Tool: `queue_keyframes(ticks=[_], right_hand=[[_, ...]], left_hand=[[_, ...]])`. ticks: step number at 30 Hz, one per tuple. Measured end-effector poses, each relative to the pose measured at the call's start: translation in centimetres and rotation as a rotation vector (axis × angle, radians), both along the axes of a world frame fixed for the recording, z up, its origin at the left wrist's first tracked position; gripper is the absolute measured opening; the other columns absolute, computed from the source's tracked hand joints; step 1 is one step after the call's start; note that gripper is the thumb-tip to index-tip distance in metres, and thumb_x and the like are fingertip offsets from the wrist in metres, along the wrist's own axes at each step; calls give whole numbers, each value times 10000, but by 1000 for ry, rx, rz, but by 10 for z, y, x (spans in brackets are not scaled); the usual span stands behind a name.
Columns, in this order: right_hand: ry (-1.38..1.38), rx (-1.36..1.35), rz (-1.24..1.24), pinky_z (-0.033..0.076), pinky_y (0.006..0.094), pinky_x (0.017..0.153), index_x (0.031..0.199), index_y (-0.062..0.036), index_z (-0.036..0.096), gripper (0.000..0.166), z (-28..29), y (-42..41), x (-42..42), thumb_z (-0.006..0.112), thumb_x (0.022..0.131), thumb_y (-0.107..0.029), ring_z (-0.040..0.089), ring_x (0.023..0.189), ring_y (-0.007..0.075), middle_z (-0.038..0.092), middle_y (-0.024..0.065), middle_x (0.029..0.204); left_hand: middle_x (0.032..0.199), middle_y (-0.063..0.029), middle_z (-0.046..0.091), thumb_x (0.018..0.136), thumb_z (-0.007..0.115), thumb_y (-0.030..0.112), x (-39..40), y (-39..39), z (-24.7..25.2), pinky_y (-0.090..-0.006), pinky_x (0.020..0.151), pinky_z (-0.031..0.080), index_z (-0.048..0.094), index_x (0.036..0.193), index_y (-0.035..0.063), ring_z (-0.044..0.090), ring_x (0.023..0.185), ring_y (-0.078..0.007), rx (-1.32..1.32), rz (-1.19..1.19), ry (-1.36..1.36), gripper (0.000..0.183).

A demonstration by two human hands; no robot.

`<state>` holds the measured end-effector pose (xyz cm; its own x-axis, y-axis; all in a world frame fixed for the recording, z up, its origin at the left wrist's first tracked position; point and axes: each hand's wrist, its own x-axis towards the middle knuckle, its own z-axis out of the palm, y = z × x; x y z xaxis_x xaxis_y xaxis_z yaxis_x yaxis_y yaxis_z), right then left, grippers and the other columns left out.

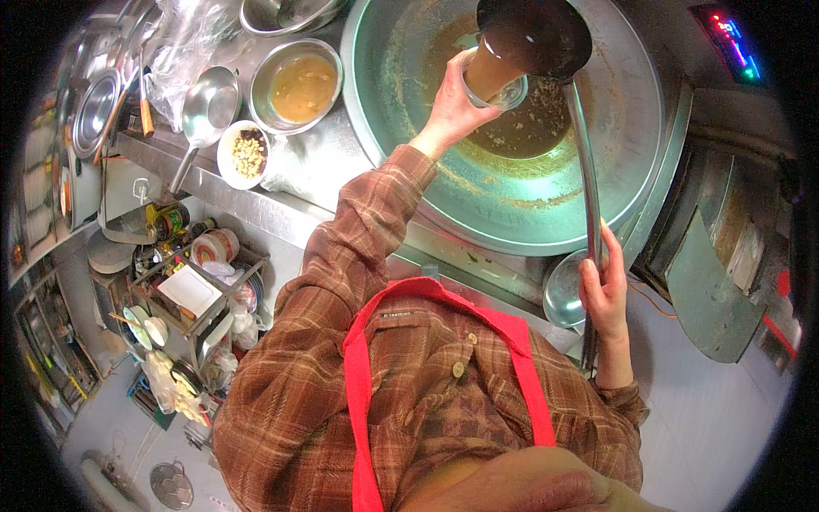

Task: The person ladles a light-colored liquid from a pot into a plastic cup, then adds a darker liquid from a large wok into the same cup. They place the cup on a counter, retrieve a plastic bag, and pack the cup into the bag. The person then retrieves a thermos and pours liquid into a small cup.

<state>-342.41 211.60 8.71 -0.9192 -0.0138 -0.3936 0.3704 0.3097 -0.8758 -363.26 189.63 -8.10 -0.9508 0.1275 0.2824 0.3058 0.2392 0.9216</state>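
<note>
Over a large metal wok holding brown liquid, my left hand grips a clear plastic cup. Brown liquid pours into the cup from the dark, tilted bowl of a large ladle. My right hand is closed around the ladle's long metal handle, near the wok's front rim. Beneath that handle, beside my right hand, is a round metal bowl or ladle head, partly hidden.
Left of the wok, the steel counter bears a metal bowl of yellowish liquid, a white bowl of chopped food, a metal ladle and plastic bags. A crowded rack stands below left. A dark grey panel is at right.
</note>
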Motion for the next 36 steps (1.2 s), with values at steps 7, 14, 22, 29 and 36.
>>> queue_keyframes(ticks=[7,14,22,29,36], right_hand=[[80,58,18,327,162,467,1341,-19,264,523,-22,0,9,459,856,-3,409,494,33,512,-8,738],[-189,-73,-189,298,216,365,1328,-102,291,478,-141,25,-20,440,875,-76,371,409,54,406,-28,590],[-57,538,67,405,294,430,1297,-58,301,483,-276,14,-29,467,852,-142,477,443,149,540,79,661],[-570,-652,-393,297,204,316,1268,-81,336,404,-224,-8,-38,450,884,-134,330,369,51,433,19,644],[-543,-763,-376,264,168,292,1266,-97,359,357,-117,-2,-29,421,919,-153,288,350,27,386,0,621]], left_hand=[[1193,-118,412,594,789,146,6,-11,-2,-357,983,354,252,1269,55,438,1129,-228,93,-4,-51,867],[1179,-111,429,562,808,162,8,-33,-6,-348,979,360,267,1270,76,443,1127,-224,57,70,-5,894],[1177,-117,438,568,809,138,16,-59,-3,-350,980,349,259,1270,48,435,1119,-226,12,148,-34,897],[1178,-126,439,564,810,142,18,-75,4,-348,986,329,283,1262,19,425,1122,-232,-37,209,32,883],[1183,-129,434,573,807,141,20,-81,-14,-348,991,323,269,1275,22,420,1129,-234,-67,185,8,893]])
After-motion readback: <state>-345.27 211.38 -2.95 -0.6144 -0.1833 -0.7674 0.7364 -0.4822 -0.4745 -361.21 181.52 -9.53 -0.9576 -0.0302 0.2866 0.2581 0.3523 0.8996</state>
